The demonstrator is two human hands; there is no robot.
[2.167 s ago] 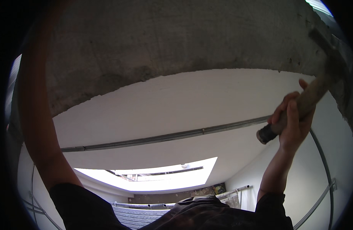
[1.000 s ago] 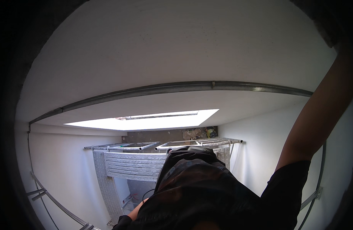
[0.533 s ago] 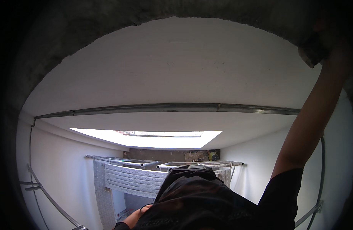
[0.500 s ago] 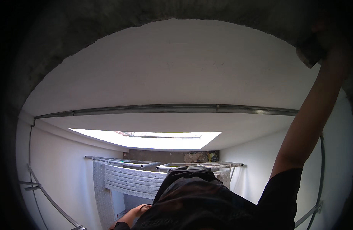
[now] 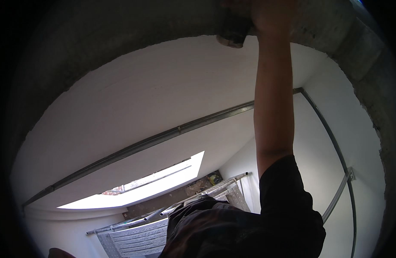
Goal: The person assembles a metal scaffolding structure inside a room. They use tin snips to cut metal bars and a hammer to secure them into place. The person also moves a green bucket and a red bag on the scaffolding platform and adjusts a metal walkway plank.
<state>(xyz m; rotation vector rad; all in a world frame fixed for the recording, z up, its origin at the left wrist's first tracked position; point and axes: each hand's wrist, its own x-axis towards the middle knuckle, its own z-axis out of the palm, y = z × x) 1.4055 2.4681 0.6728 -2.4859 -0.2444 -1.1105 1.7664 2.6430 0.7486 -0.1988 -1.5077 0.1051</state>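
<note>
Right hand (image 5: pixel 270 15): raised on a straight arm to the top of the view, against the rough grey band (image 5: pixel 120 38) of bare plaster; fingers closed round a tool handle (image 5: pixel 233 34).
Handle: stubby, dark, with a pale round butt end; it juts left of the right hand, just under the grey band. The working end is hidden in shadow.
Left hand: only a sliver of skin (image 5: pixel 60 253) shows at the lower edge, far below the handle; I cannot tell whether it is open or closed.
Rail (image 5: pixel 163 136): a thin metal strip crossing the white surface (image 5: pixel 155 90) below the handle, running from lower left up to the right arm; a second strip (image 5: pixel 331 142) bends down to the right of the arm.
Opening (image 5: pixel 137 189): bright, slanted, below the rail.
Scaffold (image 5: pixel 137 236): perforated metal deck and tubes, below the opening.
Shirt (image 5: pixel 249 223): dark, short-sleeved, beside the scaffold.
</note>
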